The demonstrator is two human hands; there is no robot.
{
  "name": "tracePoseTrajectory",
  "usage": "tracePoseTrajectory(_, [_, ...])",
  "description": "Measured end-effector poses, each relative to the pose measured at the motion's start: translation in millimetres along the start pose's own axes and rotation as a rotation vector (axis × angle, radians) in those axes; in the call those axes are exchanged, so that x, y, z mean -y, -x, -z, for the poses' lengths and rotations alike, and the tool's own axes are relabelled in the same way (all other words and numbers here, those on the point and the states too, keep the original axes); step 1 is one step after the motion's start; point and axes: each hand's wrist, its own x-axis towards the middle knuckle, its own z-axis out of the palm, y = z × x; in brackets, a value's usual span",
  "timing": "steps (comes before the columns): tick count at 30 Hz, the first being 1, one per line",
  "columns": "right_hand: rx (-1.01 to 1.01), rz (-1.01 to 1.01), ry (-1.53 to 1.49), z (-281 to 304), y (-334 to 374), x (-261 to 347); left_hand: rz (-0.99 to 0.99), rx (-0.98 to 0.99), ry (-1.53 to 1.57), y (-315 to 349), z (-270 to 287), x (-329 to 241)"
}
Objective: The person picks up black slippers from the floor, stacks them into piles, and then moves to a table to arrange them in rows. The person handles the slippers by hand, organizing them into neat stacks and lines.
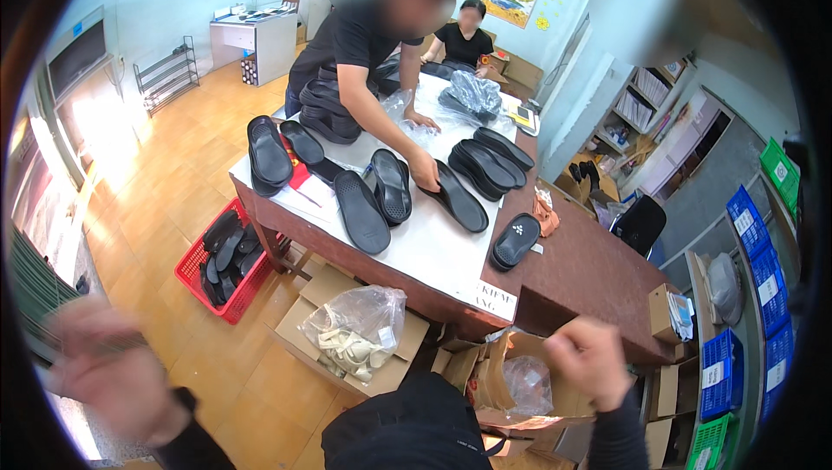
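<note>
My left hand (108, 370) is raised at the lower left, smeared by motion, so its fingers cannot be read. My right hand (594, 362) is up at the lower right, curled into a fist with nothing showing in it, above an open cardboard box (568, 396). Both hands are apart from the table (438, 266). Black shoe soles lie on its white top, among them a long sole (362, 214) near the front edge. Across the table, a co-worker's hand (425, 171) touches another black sole (462, 199). A lone sole (516, 242) rests on the brown surface to the right.
Below the table, a red basket (234, 301) holds black soles. Beside it, a carton (299, 331) contains a clear plastic bag (368, 323) of pale pieces. Blue bins (719, 370) line the shelf at right. A second person (459, 41) sits beyond the table.
</note>
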Motion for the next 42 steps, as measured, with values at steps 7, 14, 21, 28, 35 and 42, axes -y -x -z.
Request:
tracePoseTrajectory(7, [0.921,-0.356,-0.038,-153,84,-101,1.418,-0.233,-0.849,262,159,162])
tracePoseTrajectory(14, [0.875,-0.532,-0.134,-203,121,-146,1.59,0.127,-0.843,388,169,183])
tracePoseTrajectory(21, [0.752,-0.505,-0.088,-176,118,-157,1.658,0.14,-0.672,384,134,332])
tracePoseTrajectory(28, [0.786,-0.535,0.023,-165,161,-171,1.458,1.086,-0.928,377,111,347])
tracePoseTrajectory(35, [0.991,-0.498,-0.015,-206,155,-199,1.561,0.558,-1.113,378,236,212])
tracePoseTrajectory(42, [0.678,-0.461,-0.425,-273,44,-193,1.669,-0.242,-1.518,385,344,39])
